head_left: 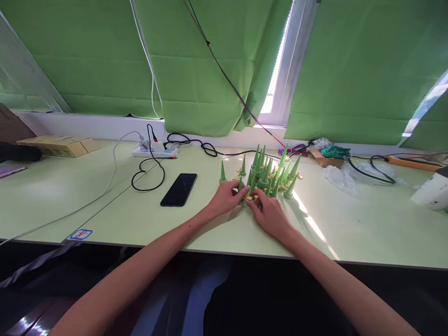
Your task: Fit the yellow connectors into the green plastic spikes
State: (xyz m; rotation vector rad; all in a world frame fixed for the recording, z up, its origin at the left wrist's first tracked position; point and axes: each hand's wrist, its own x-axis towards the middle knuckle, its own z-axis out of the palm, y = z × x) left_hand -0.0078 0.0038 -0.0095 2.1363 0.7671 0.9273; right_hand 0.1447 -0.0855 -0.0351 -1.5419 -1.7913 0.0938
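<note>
Several green plant watering spikes [264, 175] with small yellow valves stand point up in a cluster on the pale table. My left hand [229, 195] is at the cluster's near left side, its fingers closed around one upright green watering spike [240, 184]. Right beside it, my right hand [268, 208] pinches a small yellow valve [249, 198] low down, close to the held spike. Fingers partly cover both pieces, so I cannot tell whether the valve is joined to the spike. One spike [223, 172] stands apart, left of the cluster.
A black phone [178, 190] lies left of my hands. Behind it are a white power strip [154, 150] and black cables [210, 148]. Clear plastic bags [341, 179] and a small open carton [325, 158] sit at the right. A yellowish box [59, 145] is far left.
</note>
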